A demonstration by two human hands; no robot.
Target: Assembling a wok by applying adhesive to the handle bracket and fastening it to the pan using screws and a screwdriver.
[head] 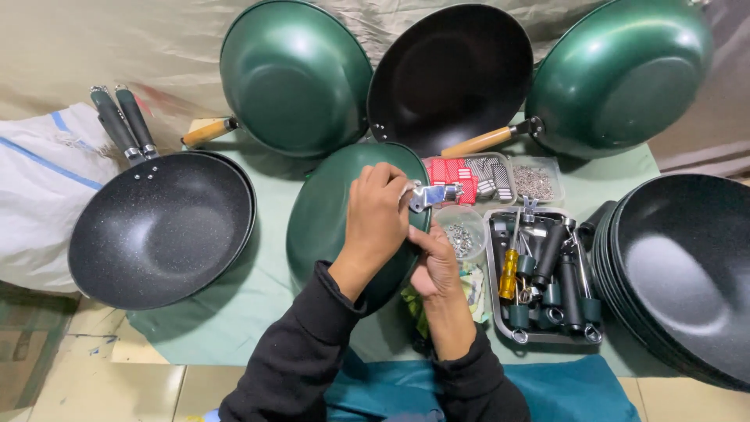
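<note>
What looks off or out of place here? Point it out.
Nothing looks spilled or broken. The one incomplete thing is the green pan under the left hand: it shows no handle, only a metal bracket at its rim, while the leaning pans have wooden handles.

A black pan point(160, 227), a yellow-handled screwdriver point(508, 273) in a tray point(494, 297), stacked pans point(687, 273).
</note>
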